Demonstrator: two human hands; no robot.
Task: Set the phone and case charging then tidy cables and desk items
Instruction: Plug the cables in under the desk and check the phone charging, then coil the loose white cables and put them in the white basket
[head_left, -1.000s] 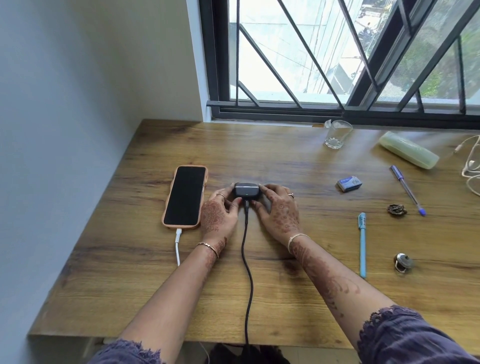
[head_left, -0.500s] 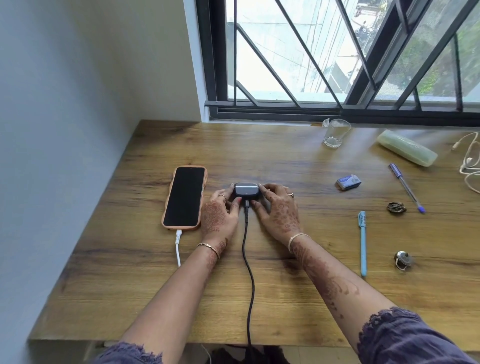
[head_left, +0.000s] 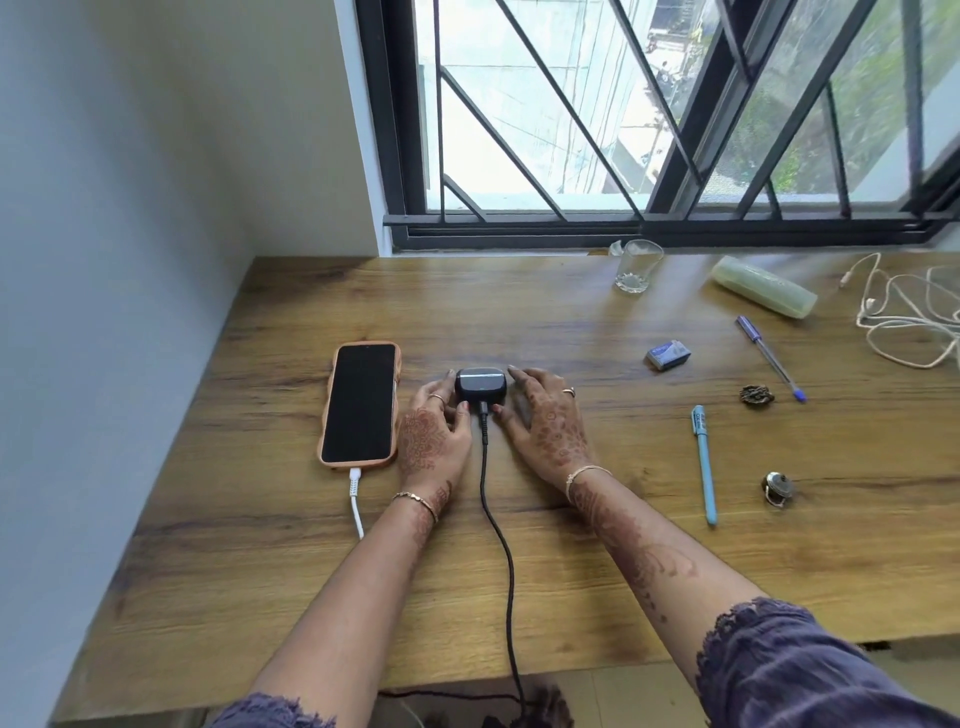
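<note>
Two hands' fingers loosely spread beside the dark case on a wooden desk under a barred window.

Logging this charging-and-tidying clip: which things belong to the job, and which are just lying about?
Job: phone, white cable, earbud case, black cable, loose white cable, blue pen, purple pen, eraser.
Lying about: glass, window grille.

The desk is brown woodgrain. The phone has a black screen in an orange cover, with a white cable. The case and its cable are black. Reddish-brown henna patterns cover the left hand and right hand. One pen is light blue.
</note>
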